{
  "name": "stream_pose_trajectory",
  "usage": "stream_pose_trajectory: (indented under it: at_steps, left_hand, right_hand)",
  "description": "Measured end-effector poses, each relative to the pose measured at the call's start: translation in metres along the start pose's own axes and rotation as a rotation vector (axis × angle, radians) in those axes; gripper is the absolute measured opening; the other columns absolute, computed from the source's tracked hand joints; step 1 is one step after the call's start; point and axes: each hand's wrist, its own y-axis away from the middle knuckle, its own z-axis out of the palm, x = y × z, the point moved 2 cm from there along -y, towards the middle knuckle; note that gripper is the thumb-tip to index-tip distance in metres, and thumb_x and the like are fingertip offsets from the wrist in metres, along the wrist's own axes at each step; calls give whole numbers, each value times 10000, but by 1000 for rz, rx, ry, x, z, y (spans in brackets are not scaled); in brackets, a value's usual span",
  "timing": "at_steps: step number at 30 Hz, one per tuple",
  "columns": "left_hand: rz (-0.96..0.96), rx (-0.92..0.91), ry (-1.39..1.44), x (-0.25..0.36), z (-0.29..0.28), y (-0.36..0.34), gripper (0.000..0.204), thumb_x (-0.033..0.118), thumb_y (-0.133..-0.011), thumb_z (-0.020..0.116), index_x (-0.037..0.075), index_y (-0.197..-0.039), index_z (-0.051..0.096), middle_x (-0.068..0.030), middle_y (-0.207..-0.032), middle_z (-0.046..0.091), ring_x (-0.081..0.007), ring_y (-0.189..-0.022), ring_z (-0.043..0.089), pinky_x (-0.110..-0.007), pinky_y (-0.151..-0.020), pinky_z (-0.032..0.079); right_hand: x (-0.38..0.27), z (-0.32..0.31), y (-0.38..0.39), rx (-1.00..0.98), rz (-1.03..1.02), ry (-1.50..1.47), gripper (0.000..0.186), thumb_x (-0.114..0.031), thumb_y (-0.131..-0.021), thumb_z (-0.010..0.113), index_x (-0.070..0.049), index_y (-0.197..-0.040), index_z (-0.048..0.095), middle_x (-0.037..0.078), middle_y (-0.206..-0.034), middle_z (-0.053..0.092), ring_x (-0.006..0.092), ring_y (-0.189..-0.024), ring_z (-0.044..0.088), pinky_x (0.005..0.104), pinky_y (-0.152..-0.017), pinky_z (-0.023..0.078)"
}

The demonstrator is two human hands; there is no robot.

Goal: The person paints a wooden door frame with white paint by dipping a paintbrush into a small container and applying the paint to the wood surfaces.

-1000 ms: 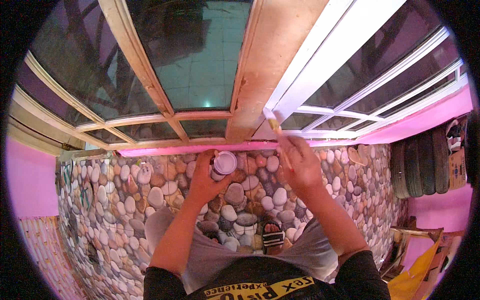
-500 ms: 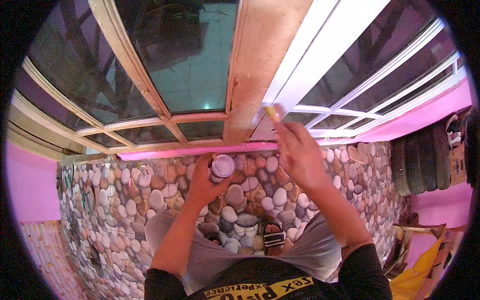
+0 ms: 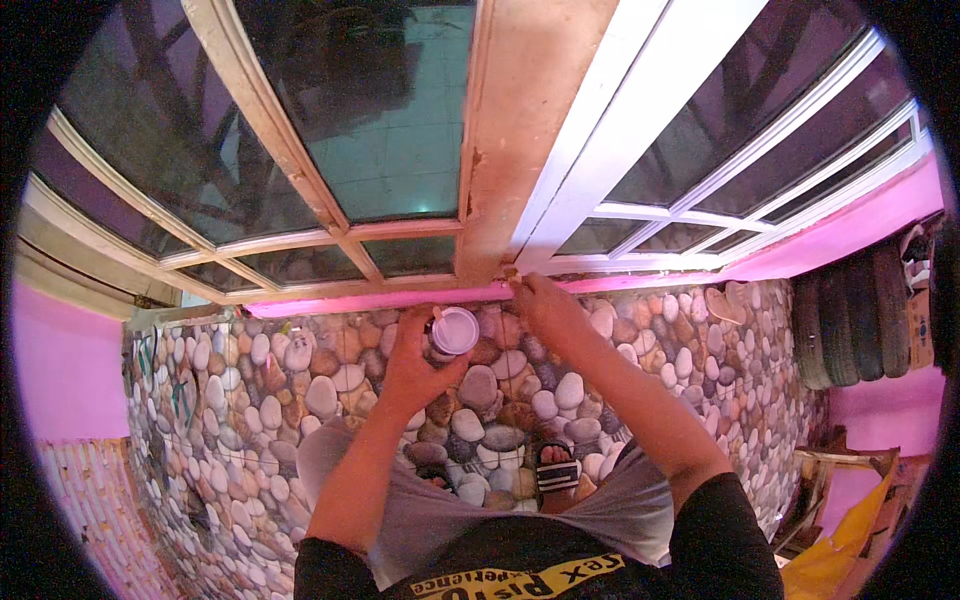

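Observation:
My left hand (image 3: 412, 362) is wrapped round a small paint can (image 3: 455, 331) with white paint inside, held above the pebble-patterned floor. Between the fingers of my right hand (image 3: 548, 305) is a paintbrush (image 3: 513, 279), its bristle end at the foot of the window frame. There a white-painted post (image 3: 590, 130) meets a bare, tan wooden post (image 3: 525, 130). Most of the brush is hidden by my fingers and the dim corner. To the left, the frame (image 3: 345, 240) around the glass panes is unpainted wood; the bars (image 3: 690, 205) on the right are white.
A pink wall strip (image 3: 380, 298) runs under the window. Several dark tyres (image 3: 850, 315) stand at the right beside a cardboard box (image 3: 920, 325). A yellow cloth (image 3: 840, 540) and wooden pieces are at the lower right. My sandalled foot (image 3: 556, 468) rests on the pebble-patterned floor (image 3: 250, 450).
My right hand has moved down and slightly left, bringing the brush from the white post's lower part to its foot. The left hand still holds the can in nearly the same place.

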Motion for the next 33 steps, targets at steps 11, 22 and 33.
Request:
stream_pose_trajectory:
  at_steps: [11, 22, 33]
  left_hand:
    - [23, 52, -123, 3, -4, 9, 797, 226, -731, 884, 21, -1395, 494, -227, -1359, 534, -388, -1263, 542, -459, -1066, 448]
    - [-9, 36, -1, 15, -11, 11, 704, 195, -728, 882, 24, -1303, 514, -200, -1250, 552, -383, -1178, 561, -448, -1018, 456]
    - [12, 56, -61, 18, -15, 15, 677, 198, -721, 888, 34, -1263, 516, -166, -1158, 547, -349, -1086, 557, -442, -962, 460]
  right_hand:
    - [-17, -17, 31, 41, -79, 30, 309, -110, -940, 603, -27, -1237, 596, 195, -1044, 607, 405, -919, 654, 469, -768, 561]
    - [-33, -58, 22, 246, -103, 6, 408, -90, -892, 646, 3, -1284, 583, 189, -1044, 602, 396, -928, 652, 464, -755, 558]
    - [7, 17, -6, 169, -98, -27, 308, -74, -920, 586, -5, -1218, 620, 193, -993, 608, 401, -894, 654, 475, -752, 567]
